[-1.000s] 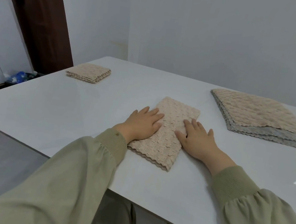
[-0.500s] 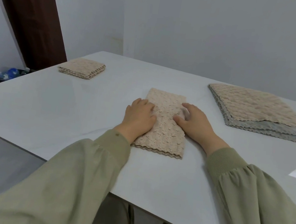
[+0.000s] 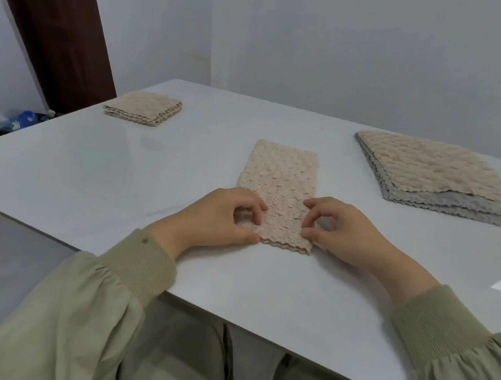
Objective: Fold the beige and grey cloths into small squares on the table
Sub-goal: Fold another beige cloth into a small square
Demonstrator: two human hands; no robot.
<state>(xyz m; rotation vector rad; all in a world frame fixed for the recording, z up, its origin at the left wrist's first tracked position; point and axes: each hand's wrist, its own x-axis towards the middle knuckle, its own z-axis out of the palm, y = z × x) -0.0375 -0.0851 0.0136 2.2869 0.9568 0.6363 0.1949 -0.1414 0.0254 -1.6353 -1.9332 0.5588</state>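
A beige cloth [image 3: 279, 181], folded into a long narrow strip, lies on the white table [image 3: 114, 176] straight ahead of me. My left hand [image 3: 222, 218] pinches its near left corner between thumb and fingers. My right hand [image 3: 340, 229] pinches its near right corner the same way. At the right back sits a stack of unfolded cloths [image 3: 433, 175], beige on top and grey beneath. A folded beige square [image 3: 144, 107] rests at the far left of the table.
The table's near edge runs just below my wrists, with my lap under it. A dark brown door frame [image 3: 57, 14] stands at the left, and blue items [image 3: 24, 118] lie on the floor beside it. White walls lie behind the table.
The strip has been turned from slanted to straight ahead. Both hands slid from lying flat on its middle back to its near end and now pinch the corners.
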